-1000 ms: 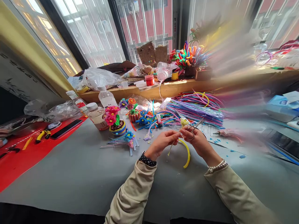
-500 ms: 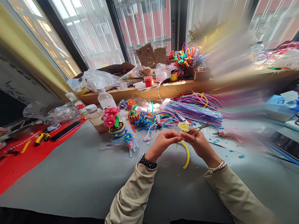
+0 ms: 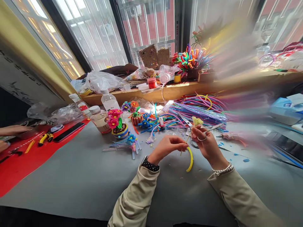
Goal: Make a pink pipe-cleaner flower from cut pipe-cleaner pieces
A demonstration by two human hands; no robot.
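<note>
Though apart, left hand (image 3: pixel 167 148) just beside right hand (image 3: pixel 208 147).

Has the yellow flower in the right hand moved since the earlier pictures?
Yes. Judged against the red jar, the yellow flower has shifted to the right and slightly up in the view.

We see a craft workshop: pipe cleaners (image 3: pixel 201 113) and fuzzy potted flowers (image 3: pixel 114 119) on the grey table (image 3: pixel 94 183), pliers (image 3: pixel 43 139) left of it, a cluttered windowsill (image 3: pixel 175 91) behind it.
</note>
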